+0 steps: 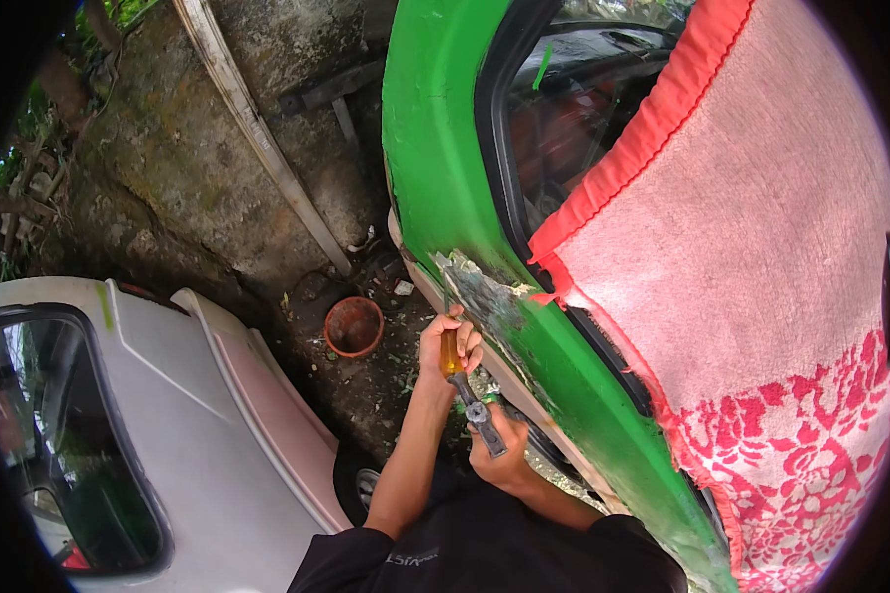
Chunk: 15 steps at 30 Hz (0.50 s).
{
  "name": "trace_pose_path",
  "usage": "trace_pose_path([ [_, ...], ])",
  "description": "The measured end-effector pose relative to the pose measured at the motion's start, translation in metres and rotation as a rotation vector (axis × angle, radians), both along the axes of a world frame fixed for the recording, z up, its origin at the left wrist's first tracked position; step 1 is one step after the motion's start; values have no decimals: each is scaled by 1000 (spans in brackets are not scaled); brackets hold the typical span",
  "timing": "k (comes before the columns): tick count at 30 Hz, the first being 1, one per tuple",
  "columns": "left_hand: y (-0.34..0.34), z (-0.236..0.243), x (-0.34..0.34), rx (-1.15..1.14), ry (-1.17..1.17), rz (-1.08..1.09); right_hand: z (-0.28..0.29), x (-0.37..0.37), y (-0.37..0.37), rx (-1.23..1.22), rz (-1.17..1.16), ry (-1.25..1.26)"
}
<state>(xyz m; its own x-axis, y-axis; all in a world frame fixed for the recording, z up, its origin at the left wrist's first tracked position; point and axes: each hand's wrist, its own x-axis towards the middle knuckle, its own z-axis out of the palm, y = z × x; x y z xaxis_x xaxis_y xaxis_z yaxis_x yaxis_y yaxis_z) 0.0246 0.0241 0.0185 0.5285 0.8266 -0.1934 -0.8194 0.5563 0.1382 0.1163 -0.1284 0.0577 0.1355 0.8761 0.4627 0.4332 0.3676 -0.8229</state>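
My left hand (435,346) is closed round the yellow, translucent handle of a screwdriver (451,358), whose thin shaft points up to a chipped, grey-and-cream damaged patch (480,296) on the green car body (443,148). My right hand (504,450) grips a dark grey metal tool (487,430), its head at the butt of the screwdriver handle; whether they touch is unclear. The tool's exact kind is hard to make out. Both forearms come up from the lower edge.
A pink towel with red trim (752,247) drapes over the car's right part. A white car (168,376) stands at the lower left. An orange pot (354,326) sits on littered ground. A long weathered plank (267,138) and mossy concrete (168,168) lie beyond, with foliage at the left edge.
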Motion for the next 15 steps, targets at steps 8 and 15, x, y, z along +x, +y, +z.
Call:
trace_pose_path([
  [8, -2, 17, 2, 49, 97, -23, 4, -4, 1, 52, 67, 20],
  [15, 3, 22, 3, 42, 174, -51, -4, 1, 2, 121, 56, -73],
])
